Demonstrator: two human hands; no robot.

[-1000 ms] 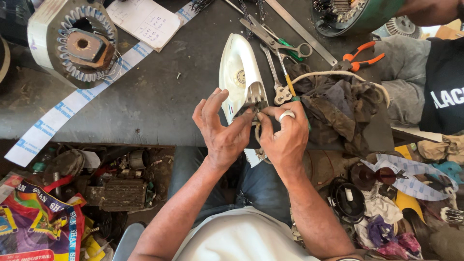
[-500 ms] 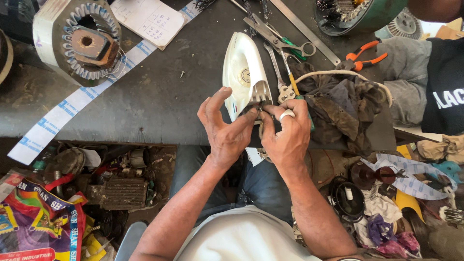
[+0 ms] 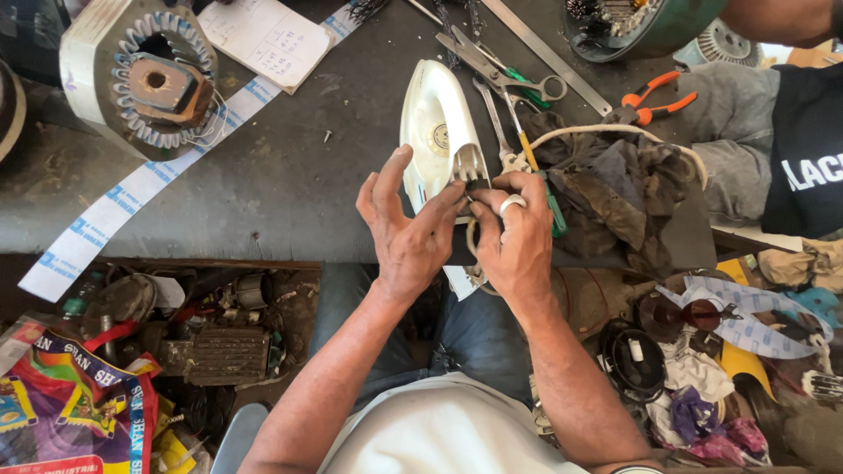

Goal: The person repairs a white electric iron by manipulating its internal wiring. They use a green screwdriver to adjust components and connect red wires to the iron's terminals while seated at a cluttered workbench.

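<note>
A white clothes iron (image 3: 432,123) lies on the dark workbench (image 3: 290,175), its nose pointing away from me. My left hand (image 3: 411,230) and my right hand (image 3: 514,235) meet at the iron's rear end near the bench edge. Both sets of fingertips pinch at the back of the iron, where a pale cord (image 3: 472,239) loops down. The fingers hide what they grip there. A white ring sits on one finger of my right hand.
A dark rag (image 3: 615,189), scissors (image 3: 496,66), orange-handled pliers (image 3: 654,96) and a screwdriver (image 3: 536,171) lie right of the iron. A motor stator (image 3: 145,79), a paper sheet (image 3: 263,37) and a tape strip (image 3: 123,206) are left. Another person (image 3: 781,149) sits at right. Clutter fills the floor.
Both hands stayed at the iron's rear end, with small finger shifts. The camera view slid slightly, so the bench appears lower in frame.
</note>
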